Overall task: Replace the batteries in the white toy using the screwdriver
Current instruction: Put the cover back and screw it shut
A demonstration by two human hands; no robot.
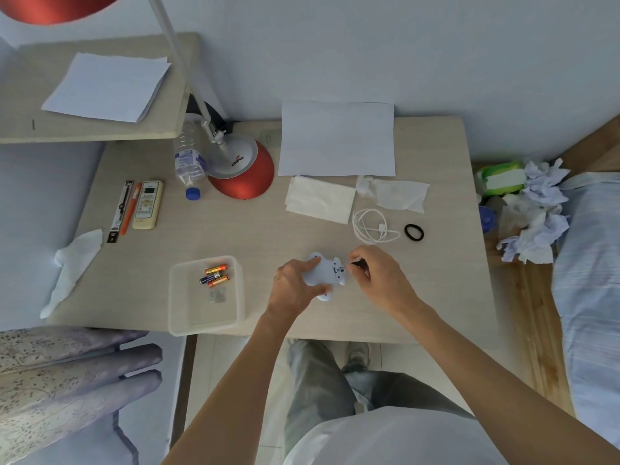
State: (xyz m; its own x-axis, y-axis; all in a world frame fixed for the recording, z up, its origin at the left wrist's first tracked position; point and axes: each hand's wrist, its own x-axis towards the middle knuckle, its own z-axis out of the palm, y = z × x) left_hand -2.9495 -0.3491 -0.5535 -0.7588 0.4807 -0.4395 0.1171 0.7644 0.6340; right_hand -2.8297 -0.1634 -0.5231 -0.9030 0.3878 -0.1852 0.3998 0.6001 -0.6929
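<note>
The white toy point(322, 272) lies on the wooden desk point(255, 236) near its front edge, its battery compartment point(338, 270) facing my right hand. My left hand point(295, 286) grips the toy's body from the left. My right hand point(375, 276) pinches a small dark-handled screwdriver point(356, 263), whose tip points at the compartment. Three batteries point(215, 275) lie in a clear plastic tray point(204, 322) to the left, together with a small pale flat piece whose nature I cannot tell.
A red desk lamp point(242, 172), a water bottle point(188, 159), a remote point(147, 204), pens, tissues point(318, 199), a white cable point(370, 226), a black hair tie point(413, 232) and paper point(337, 139) lie further back. Crumpled paper point(533, 213) is piled beyond the desk's right edge.
</note>
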